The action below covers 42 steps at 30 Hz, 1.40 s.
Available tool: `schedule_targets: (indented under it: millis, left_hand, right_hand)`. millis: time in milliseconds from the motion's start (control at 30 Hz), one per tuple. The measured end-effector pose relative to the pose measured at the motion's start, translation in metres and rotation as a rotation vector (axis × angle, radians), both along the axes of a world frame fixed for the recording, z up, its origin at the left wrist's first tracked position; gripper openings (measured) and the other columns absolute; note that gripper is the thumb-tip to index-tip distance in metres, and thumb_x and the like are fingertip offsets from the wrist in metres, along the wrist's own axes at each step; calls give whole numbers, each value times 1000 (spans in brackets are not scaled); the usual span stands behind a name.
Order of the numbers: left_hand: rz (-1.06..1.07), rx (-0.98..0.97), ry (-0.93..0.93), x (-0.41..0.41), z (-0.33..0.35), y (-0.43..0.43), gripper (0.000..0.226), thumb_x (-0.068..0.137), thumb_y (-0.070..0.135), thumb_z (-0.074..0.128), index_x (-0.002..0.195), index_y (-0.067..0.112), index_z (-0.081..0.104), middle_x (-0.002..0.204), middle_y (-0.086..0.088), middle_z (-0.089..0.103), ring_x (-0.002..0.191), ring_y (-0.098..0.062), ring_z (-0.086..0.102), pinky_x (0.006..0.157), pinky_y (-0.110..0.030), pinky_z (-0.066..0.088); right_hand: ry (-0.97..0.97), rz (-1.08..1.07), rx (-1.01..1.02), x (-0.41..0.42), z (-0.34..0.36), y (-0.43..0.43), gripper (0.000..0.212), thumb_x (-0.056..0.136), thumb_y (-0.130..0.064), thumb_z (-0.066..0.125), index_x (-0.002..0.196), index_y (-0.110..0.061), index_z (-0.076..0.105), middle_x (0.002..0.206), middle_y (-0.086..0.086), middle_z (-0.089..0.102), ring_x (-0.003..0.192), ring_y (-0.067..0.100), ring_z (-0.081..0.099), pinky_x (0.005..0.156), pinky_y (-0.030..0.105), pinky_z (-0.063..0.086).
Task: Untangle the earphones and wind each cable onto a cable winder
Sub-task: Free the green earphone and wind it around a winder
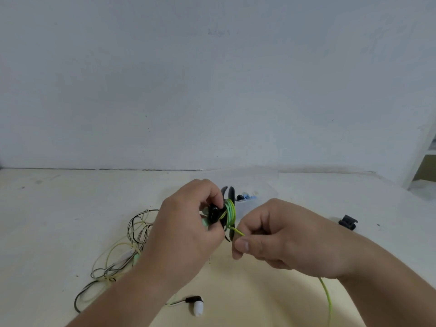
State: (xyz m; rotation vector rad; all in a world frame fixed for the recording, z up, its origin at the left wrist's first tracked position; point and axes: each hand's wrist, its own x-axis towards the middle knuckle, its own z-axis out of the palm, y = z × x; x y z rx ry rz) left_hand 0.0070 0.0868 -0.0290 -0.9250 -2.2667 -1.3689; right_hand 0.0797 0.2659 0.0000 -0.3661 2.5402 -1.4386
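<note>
My left hand (186,232) grips a black cable winder (230,194) held above the table, with several turns of green cable (230,210) wrapped round its middle. My right hand (278,237) pinches the same green cable just right of the winder; the loose length (326,296) trails out below my right wrist toward the bottom edge. A tangle of black and pale yellow earphone cables (125,251) lies on the table to the left, partly hidden by my left forearm. A black and white earbud (197,305) lies in front.
A second black winder (348,221) sits on the table at the right. A clear plastic box (250,199) with blue and black items stands behind my hands. The wall runs close behind the table (70,197); a white shelf (422,159) is at the far right.
</note>
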Motion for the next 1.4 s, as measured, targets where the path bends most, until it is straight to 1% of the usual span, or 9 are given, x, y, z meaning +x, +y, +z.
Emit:
schedule_targets:
  millis: [100,233,400,667,833,1000,1133,1267,1400]
  left_hand:
    - [-12,-82,40,0,-1,0,38,69,1,76,79,32,57,80,11,63,68,-10,60,59,-30,50]
    - [-40,-98,47,1,-1,-1,36,70,1,72,80,33,60,84,15,65,81,-10,64,68,-34,54]
    - [-146,-123,-17,6,0,-1,35,73,0,70,83,32,61,85,16,66,76,-6,65,67,-16,49]
    - [-327,116,-261,7,4,3,25,65,1,69,76,24,67,82,1,71,77,-19,69,69,-31,58]
    - [-369,191,-314,5,6,3,24,62,0,66,75,20,67,80,-3,71,71,-14,66,63,-24,52]
    - [-368,259,-301,5,7,4,24,60,-1,66,72,20,67,75,-2,69,74,-17,67,62,-28,55]
    - [-263,321,-262,1,8,3,23,58,3,68,73,20,65,72,1,68,70,-13,66,59,-20,50]
    - [-171,352,-280,-3,11,-2,28,70,-11,71,75,15,61,74,-1,66,52,-6,58,47,-13,39]
    - [-114,315,-244,-3,8,0,30,70,-6,68,73,22,58,77,-1,66,47,-6,55,44,-14,34]
  right_hand:
    - [86,-49,-54,0,2,1,28,93,-25,61,84,0,68,54,-5,35,48,14,27,45,23,24]
    - [215,-204,-66,0,4,5,22,88,-31,63,80,-14,72,54,-4,36,50,16,30,49,29,22]
    - [435,-453,97,-3,6,5,23,93,-27,64,72,-20,70,49,-11,36,46,7,30,45,16,28]
    - [300,-525,-6,-9,-1,5,32,97,-34,57,67,-31,68,50,-2,32,44,13,23,42,18,23]
    - [296,-574,-68,-12,-5,7,31,98,-34,57,71,-23,69,53,0,35,45,14,26,46,23,24]
    - [158,-436,77,-13,-10,-3,44,101,-32,53,58,-28,62,51,-8,36,47,13,27,43,21,23]
    - [69,-267,93,-13,-16,-7,36,104,-27,47,77,-11,64,58,-7,38,51,13,29,49,26,24]
    - [13,-137,56,-9,-13,-4,31,104,-27,47,92,-16,73,59,-8,39,51,11,31,50,24,27]
    - [-44,-44,47,-7,-12,-5,25,104,-23,50,102,-13,73,57,-12,38,51,11,30,50,22,27]
